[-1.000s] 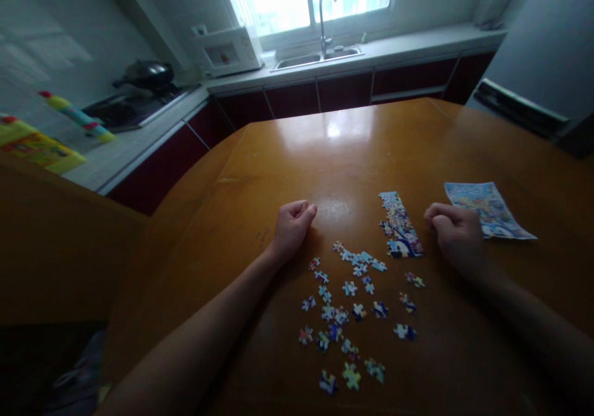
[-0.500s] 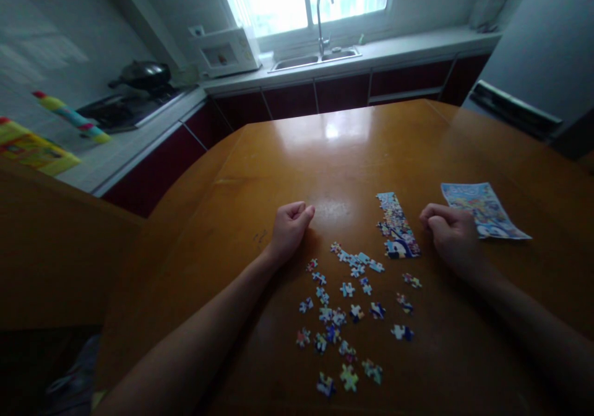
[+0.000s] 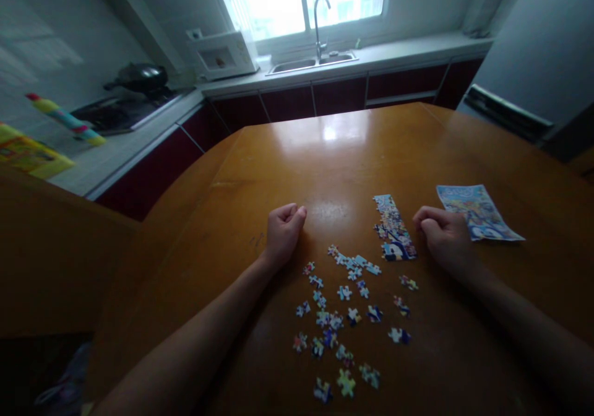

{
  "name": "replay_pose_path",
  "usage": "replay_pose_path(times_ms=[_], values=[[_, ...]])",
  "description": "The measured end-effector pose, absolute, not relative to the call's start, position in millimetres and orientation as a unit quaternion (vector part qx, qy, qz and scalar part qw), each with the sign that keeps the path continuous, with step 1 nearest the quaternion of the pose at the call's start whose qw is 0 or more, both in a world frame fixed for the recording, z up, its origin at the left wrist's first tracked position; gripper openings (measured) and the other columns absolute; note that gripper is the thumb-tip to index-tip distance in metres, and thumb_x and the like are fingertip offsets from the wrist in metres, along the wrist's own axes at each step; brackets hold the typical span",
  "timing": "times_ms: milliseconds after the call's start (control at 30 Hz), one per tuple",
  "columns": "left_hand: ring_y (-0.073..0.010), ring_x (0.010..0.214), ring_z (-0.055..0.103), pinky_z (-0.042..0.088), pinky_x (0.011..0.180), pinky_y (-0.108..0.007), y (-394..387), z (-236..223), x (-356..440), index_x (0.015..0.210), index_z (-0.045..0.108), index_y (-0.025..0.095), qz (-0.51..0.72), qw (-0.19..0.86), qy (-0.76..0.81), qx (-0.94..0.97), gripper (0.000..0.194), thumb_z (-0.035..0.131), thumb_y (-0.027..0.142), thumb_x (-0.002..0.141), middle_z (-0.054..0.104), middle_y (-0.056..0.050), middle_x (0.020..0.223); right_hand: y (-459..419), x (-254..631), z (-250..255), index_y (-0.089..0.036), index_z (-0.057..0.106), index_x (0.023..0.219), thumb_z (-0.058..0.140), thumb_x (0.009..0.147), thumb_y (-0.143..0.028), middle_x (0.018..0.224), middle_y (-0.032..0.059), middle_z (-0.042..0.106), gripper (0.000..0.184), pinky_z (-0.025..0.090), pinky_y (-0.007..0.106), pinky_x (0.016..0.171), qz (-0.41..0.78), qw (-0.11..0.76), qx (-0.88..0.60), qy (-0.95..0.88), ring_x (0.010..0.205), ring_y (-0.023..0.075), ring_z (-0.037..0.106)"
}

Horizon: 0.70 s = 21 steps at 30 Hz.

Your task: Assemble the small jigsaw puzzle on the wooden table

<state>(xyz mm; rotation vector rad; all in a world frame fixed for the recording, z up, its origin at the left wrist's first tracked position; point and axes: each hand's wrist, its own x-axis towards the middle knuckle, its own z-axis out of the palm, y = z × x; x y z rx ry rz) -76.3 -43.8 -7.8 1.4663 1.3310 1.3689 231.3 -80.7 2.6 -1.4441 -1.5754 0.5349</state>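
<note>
My left hand (image 3: 284, 235) rests as a fist on the wooden table, left of the loose jigsaw pieces (image 3: 344, 292). Nothing shows in its curled fingers. On the other side, my right hand (image 3: 443, 238) is also closed in a fist, with nothing visible in it. It lies between a joined strip of jigsaw puzzle (image 3: 394, 229) and a printed picture sheet (image 3: 480, 212), partly covering the sheet's near left edge. The strip is several pieces long, with an uneven left side. Loose pieces lie scattered between my forearms, some overlapping or touching.
The wooden table (image 3: 325, 162) has a glossy top. Beyond it runs a counter with a sink (image 3: 297, 66), a faucet (image 3: 318, 29) and a microwave (image 3: 223, 56). At left are a stove with a wok (image 3: 142, 78) and a yellow package (image 3: 32, 153).
The whole view has shifted slightly, so the scene sits a little further left and lower. Both fists stay closed in about the same places; the puzzle pieces have not moved.
</note>
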Motion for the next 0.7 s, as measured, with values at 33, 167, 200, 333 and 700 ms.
replay_pose_path(times_ms=[33, 167, 200, 333, 700], values=[[-0.0071, 0.047, 0.024, 0.018, 0.046, -0.024, -44, -8, -76, 0.056, 0.025, 0.021, 0.533, 0.359, 0.515, 0.567, 0.048, 0.062, 0.035, 0.084, 0.024, 0.007, 0.052, -80, 232, 2, -0.023, 0.053, 0.055, 0.045, 0.073, -0.019, 0.049, -0.0023, 0.046, 0.021, 0.03, 0.03, 0.048, 0.217, 0.452, -0.584, -0.638, 0.046, 0.0146, 0.04], [-0.0072, 0.047, 0.023, 0.017, 0.046, -0.024, -44, -9, -76, 0.057, 0.024, 0.021, 0.535, 0.367, 0.508, 0.566, 0.048, 0.062, 0.034, 0.084, 0.023, 0.007, 0.052, -79, 235, -1, -0.023, 0.055, 0.056, 0.044, 0.074, -0.018, 0.049, -0.0022, 0.046, 0.021, 0.031, 0.03, 0.049, 0.22, 0.452, -0.583, -0.639, 0.047, 0.0147, 0.042], [-0.0072, 0.047, 0.023, 0.017, 0.046, -0.024, -44, -9, -76, 0.057, 0.024, 0.021, 0.536, 0.368, 0.507, 0.565, 0.048, 0.062, 0.034, 0.084, 0.023, 0.007, 0.052, -80, 235, -1, -0.023, 0.056, 0.058, 0.045, 0.075, -0.018, 0.05, -0.0021, 0.048, 0.021, 0.032, 0.03, 0.049, 0.216, 0.451, -0.585, -0.639, 0.047, 0.0147, 0.043], [-0.0073, 0.047, 0.023, 0.018, 0.046, -0.024, -44, -8, -76, 0.057, 0.024, 0.021, 0.534, 0.367, 0.509, 0.566, 0.048, 0.062, 0.034, 0.084, 0.024, 0.007, 0.052, -92, 221, 11, -0.021, 0.067, 0.084, 0.051, 0.083, -0.019, 0.068, 0.0007, 0.061, 0.016, 0.038, 0.029, 0.054, 0.197, 0.446, -0.561, -0.669, 0.058, 0.0156, 0.052], [-0.0077, 0.048, 0.023, 0.018, 0.045, -0.023, -43, -7, -75, 0.057, 0.025, 0.021, 0.533, 0.371, 0.511, 0.563, 0.048, 0.062, 0.036, 0.084, 0.024, 0.007, 0.053, -144, 89, 28, -0.017, 0.067, 0.081, 0.06, 0.088, -0.016, 0.092, 0.0102, 0.067, 0.011, 0.044, 0.035, 0.071, 0.161, 0.153, -0.482, -0.848, 0.084, 0.0232, 0.058]])
